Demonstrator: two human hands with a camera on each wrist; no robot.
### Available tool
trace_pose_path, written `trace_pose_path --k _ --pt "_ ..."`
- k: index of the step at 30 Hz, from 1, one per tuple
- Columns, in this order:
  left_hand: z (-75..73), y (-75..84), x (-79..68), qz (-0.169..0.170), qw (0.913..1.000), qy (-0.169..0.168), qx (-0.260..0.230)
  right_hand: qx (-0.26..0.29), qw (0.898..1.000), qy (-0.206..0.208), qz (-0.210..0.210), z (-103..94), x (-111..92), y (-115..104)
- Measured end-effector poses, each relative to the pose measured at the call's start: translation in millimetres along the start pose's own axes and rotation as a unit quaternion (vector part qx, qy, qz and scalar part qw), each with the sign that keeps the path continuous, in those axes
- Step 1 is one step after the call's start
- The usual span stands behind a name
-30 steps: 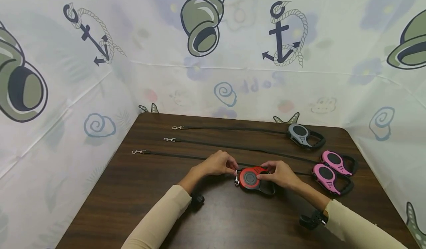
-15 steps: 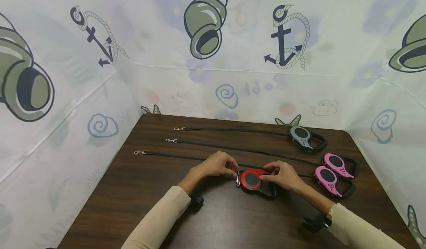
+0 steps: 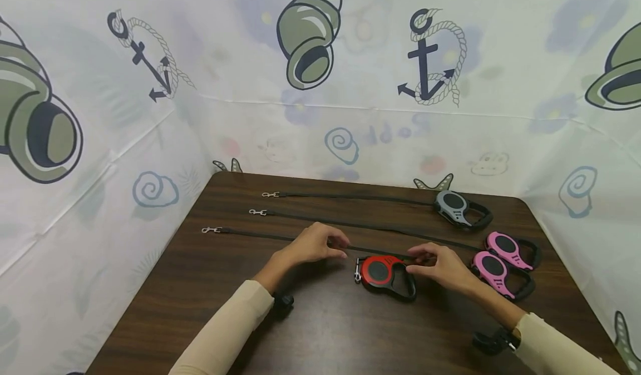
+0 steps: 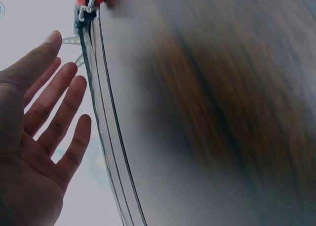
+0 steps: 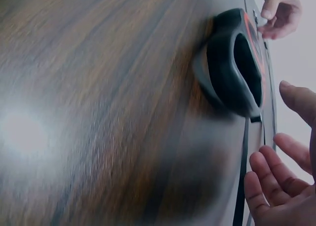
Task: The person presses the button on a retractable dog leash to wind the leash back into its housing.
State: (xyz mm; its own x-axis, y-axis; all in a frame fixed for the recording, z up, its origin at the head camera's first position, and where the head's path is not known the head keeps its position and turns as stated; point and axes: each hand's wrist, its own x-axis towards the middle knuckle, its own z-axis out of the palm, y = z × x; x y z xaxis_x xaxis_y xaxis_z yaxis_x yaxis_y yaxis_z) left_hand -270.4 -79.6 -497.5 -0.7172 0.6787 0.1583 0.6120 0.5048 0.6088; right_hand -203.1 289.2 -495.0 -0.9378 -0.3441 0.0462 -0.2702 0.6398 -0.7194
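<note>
A retractable dog leash with a red case (image 3: 378,270) and black loop handle lies on the table between my hands. Its small metal clip (image 3: 358,271) rests at the left end of the case. To the left of the clip is my left hand (image 3: 316,243), its fingers spread and holding nothing; the left wrist view shows the bare palm (image 4: 29,157). My right hand (image 3: 440,266) is at the handle's right side, fingers parted and apart from the handle in the right wrist view, where the black handle (image 5: 232,72) shows close up.
Behind the red leash, three black cords stretch leftward to metal clips, the nearest clip (image 3: 211,230) farthest left. Their cases sit at the right: a grey leash (image 3: 452,202) at the back and two pink leashes, one pink case (image 3: 491,266) nearer. A patterned cloth (image 3: 250,130) surrounds the dark table (image 3: 165,308).
Both hands have let go of the red leash and drawn apart, the left one leftward from the clip and the right one rightward from the case. The leash stays on the table.
</note>
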Motion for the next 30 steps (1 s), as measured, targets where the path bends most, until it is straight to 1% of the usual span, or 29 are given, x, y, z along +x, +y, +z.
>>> trace_pose_path --k 9,15,18,21,25,30 --pt "-16.7 -16.3 -20.0 -0.015 0.9998 0.008 0.006 -0.026 1.0 0.003 -0.014 -19.1 -11.9 12.3" --pt "-28.4 -32.0 -36.9 -0.034 0.999 0.025 0.014 -0.043 0.999 -0.004 -0.027 -32.2 -20.4 20.6" --pt "-34.9 -38.0 -46.4 -0.036 0.9987 0.033 0.016 -0.058 0.998 -0.007 -0.032 -37.2 -25.6 23.4" --pt "-42.3 -42.6 -55.1 -0.039 0.9982 0.038 0.024 -0.072 0.997 -0.006 -0.031 -41.2 -31.0 26.8" --pt "-54.7 -48.1 -66.3 -0.045 0.9966 0.052 0.045 -0.077 0.997 0.0 -0.023 -46.8 -36.0 30.0" --pt "-70.1 -56.4 -79.9 -0.056 0.9945 0.07 0.054 -0.092 0.995 0.01 -0.031 -57.8 -41.3 32.6"
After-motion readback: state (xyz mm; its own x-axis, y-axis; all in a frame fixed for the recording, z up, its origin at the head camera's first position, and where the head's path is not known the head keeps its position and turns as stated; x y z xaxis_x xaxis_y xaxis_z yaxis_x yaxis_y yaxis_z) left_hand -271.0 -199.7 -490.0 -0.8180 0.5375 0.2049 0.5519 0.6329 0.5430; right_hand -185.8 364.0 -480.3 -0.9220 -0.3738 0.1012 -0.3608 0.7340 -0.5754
